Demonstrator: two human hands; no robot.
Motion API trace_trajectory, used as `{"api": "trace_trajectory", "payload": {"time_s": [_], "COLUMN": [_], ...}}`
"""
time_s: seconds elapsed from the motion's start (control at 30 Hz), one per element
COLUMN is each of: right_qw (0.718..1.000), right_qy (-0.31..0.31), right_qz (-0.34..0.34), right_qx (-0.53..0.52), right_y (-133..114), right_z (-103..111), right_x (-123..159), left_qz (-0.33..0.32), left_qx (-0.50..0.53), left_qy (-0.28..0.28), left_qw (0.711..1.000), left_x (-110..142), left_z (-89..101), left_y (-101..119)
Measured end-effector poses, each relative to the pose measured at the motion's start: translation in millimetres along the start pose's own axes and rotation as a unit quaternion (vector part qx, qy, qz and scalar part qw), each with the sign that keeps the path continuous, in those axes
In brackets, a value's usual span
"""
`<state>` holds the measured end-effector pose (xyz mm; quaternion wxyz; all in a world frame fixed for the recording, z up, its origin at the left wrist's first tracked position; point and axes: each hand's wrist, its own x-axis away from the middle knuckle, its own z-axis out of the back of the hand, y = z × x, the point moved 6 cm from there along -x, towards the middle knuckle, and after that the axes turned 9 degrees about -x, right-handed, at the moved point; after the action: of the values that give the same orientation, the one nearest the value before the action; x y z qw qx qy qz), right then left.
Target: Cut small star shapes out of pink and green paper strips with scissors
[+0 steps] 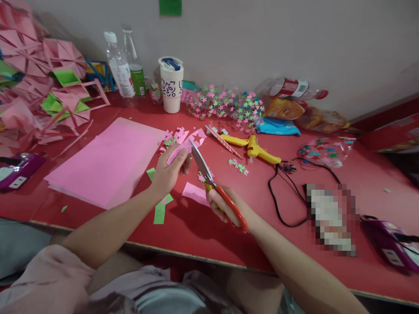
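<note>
The red tabletop (209, 242) lies open along its front edge. Right of the scissors, a looped black cable (270, 187) blocks the way.

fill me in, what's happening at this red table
A person's left hand pinches a small piece of pink paper, while the right hand holds orange-handled scissors with the blade tips right by it. Large pink sheets lie to the left, and little pink and green stars sit near a yellow glue gun on the right.
</note>
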<state>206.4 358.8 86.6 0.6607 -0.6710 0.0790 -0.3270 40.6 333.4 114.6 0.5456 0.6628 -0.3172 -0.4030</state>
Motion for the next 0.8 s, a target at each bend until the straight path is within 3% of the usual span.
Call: {"api": "trace_trajectory", "payload": {"time_s": [0.8], "right_qw": [0.999], "right_qy": [0.034], "right_qz": [0.004], "right_qx": [0.007], "right_y": [-2.9], "right_z": [-5.5], "right_x": [4.4], "left_qz": [-0.002], "left_qx": [0.010], "left_qy": [-0.006], "left_qw": [1.000], "left_x": [2.7], "left_z": [-4.7], "left_y": [-1.7]}}
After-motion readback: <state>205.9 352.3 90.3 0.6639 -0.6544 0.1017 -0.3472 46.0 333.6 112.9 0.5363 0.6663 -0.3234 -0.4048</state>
